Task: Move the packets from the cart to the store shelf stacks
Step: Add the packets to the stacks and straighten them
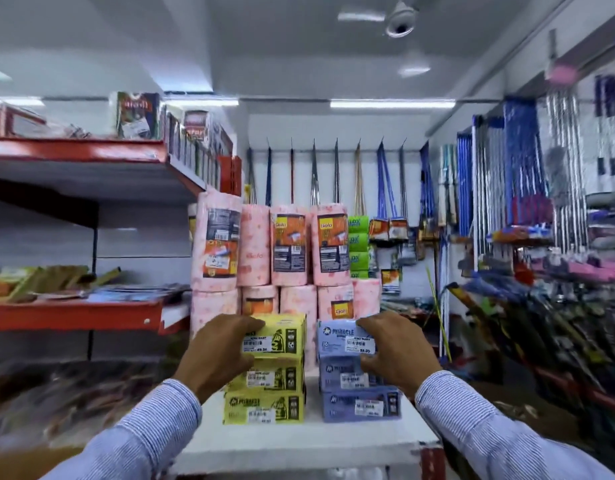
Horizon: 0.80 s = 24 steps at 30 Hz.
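Note:
Two stacks of packets stand side by side on a white shelf top [299,441]. The left stack is yellow, three high, and my left hand [217,351] grips its top yellow packet [281,337] from the left side. The right stack is blue, also three high. My right hand [396,351] is closed on the top blue packet [337,337], with the fingers over its right end and reaching the one below. Both sleeves are striped blue. No cart is in view.
Pink wrapped rolls [288,244] are stacked right behind the packets. Red shelves [74,315] with goods run along the left. Brooms and mops [527,174] hang on the back wall and the right. Green packs [358,244] sit beside the rolls.

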Motion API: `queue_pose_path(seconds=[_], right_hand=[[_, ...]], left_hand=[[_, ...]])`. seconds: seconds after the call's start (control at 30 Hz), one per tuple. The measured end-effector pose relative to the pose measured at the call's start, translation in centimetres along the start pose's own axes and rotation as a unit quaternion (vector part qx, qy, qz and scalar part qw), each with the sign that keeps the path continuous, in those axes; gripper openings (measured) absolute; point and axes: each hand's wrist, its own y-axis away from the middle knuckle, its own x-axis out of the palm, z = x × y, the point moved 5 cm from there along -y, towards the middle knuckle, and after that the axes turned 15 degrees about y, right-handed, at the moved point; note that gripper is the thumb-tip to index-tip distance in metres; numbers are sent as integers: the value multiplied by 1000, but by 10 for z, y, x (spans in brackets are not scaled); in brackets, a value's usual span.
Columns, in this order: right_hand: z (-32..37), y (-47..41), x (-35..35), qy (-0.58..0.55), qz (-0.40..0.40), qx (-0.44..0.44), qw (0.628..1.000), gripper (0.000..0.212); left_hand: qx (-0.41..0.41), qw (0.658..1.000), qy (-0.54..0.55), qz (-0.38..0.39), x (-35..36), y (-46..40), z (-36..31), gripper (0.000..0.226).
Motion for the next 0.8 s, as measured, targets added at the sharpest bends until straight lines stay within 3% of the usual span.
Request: queue_pose_path(seconds=[0.17,0.33,0.47,0.6,0.7,0.8], right_hand=[[-4,-8,27,0,47,6,999,36],[-10,-11,35,-31,50,18,998,21],[-1,-11,35,-36,31,37,998,22],[50,-8,33,-95,-14,6,995,47],[100,-11,37,-62,-93,-54,992,65],[129,-19,53,-37,-98,-71,992,82]], left_hand=[[6,1000,-17,25,15,-15,11,52],[-12,999,-3,32,25,-20,27,54],[-6,999,22,35,32,-18,32,50],[22,998,50,26,37,-14,35,44],[76,997,12,-3,41,-9,39,51],[91,996,-10,-14,42,-3,50,57]])
